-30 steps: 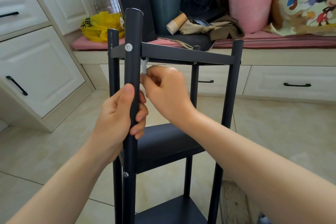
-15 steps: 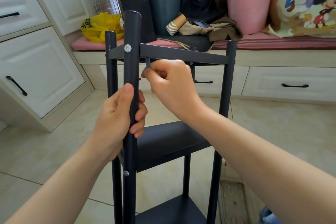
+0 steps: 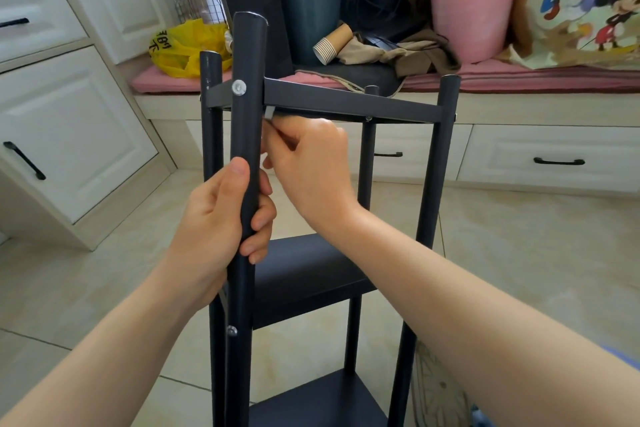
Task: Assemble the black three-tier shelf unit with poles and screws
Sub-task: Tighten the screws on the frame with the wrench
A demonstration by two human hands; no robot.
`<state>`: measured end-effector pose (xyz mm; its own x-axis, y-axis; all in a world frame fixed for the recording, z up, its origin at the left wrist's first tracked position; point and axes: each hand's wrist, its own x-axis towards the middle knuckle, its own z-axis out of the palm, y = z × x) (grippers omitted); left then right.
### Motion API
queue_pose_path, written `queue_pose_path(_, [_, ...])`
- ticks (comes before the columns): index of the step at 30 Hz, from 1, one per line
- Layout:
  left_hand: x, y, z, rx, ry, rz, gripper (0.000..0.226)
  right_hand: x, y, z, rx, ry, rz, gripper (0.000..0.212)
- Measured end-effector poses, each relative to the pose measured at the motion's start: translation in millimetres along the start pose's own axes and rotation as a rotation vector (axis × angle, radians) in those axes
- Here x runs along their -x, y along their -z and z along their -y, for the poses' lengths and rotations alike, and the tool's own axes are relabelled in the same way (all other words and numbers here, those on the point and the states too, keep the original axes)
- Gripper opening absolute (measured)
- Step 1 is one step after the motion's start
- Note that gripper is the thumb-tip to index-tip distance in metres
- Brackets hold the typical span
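Left of centre, the near pole (image 3: 246, 114) of the black shelf unit (image 3: 304, 270) is clasped by the left hand (image 3: 221, 218), with fingers and thumb wrapped round it below the top tier. The pole is held upright, its long axis running from the upper middle of the frame to the bottom edge. A silver screw (image 3: 239, 87) is set in the pole's face, level with the rail of the top shelf (image 3: 346, 102). Just right of the pole, a small silvery tool (image 3: 269, 113) is pinched in the right hand (image 3: 311, 163). Its tip is raised to the underside of that rail, behind the pole. Whether it is seated on a fastener cannot be told. The joint lies above and slightly left of the right hand's pinch, so this hand is judged the nearer one for tightening, while the pole is braced by the other.
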<state>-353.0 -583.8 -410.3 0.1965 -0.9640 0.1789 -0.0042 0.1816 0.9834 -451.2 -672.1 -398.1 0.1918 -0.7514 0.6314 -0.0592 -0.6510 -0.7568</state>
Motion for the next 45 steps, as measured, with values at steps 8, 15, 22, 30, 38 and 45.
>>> queue_pose_path(8, [-1,0,1,0.008,-0.004,0.012,0.056,-6,-16,-5,-0.108,-0.061,-0.075,0.029])
queue_pose_path(15, [-2,1,0,0.007,0.005,-0.008,0.054,-7,-14,-8,-0.126,-0.052,-0.044,0.023])
queue_pose_path(22, [-3,2,0,0.021,0.021,-0.027,0.051,1,5,-24,0.025,-0.125,0.139,0.032])
queue_pose_path(30, [-4,3,-1,0.035,0.011,-0.015,0.047,9,58,-44,0.162,-0.286,0.179,0.021])
queue_pose_path(38, [-6,6,0,0.015,-0.006,-0.025,0.041,-10,121,-82,0.265,-0.639,0.098,0.013])
queue_pose_path(45, [-10,12,4,-0.005,0.013,-0.071,0.04,-11,137,-98,0.145,-0.876,-0.002,0.005])
